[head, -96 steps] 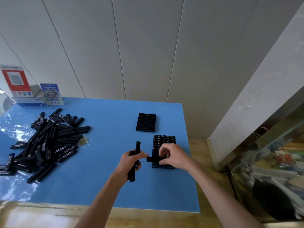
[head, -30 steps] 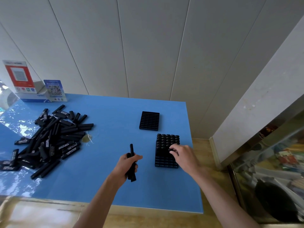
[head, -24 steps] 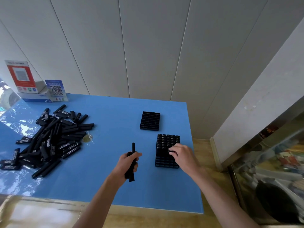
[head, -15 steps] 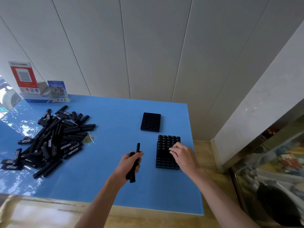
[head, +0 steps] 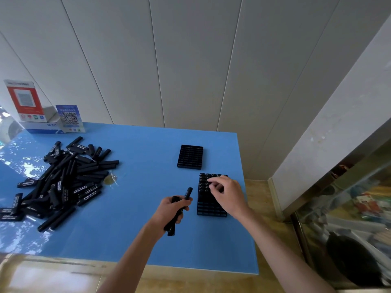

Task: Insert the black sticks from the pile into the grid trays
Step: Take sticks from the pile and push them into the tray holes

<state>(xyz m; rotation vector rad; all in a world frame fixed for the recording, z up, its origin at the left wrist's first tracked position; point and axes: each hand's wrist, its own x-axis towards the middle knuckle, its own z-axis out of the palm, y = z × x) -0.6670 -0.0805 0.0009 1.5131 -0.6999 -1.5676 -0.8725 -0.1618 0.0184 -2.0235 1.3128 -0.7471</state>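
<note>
A pile of black sticks (head: 61,182) lies on the left of the blue table (head: 135,157). Two black grid trays stand at the right: the far tray (head: 190,156) holds no sticks, and the near tray (head: 208,205) has stick tops standing in its far rows. My left hand (head: 171,210) grips a small bundle of black sticks (head: 179,208) just left of the near tray. My right hand (head: 227,194) hovers over the near tray with curled fingertips on the stick tops; whether it pinches a stick is hidden.
Two QR-code signs, red (head: 24,100) and blue (head: 69,118), stand on a white box at the far left against the wall. The table's right edge runs close beside the near tray. A glass cabinet (head: 349,218) stands at the right on the floor.
My right hand has put its stick into the near tray and stayed over the tray's far rows. My left hand keeps its bundle, tilted a little more to the right.
</note>
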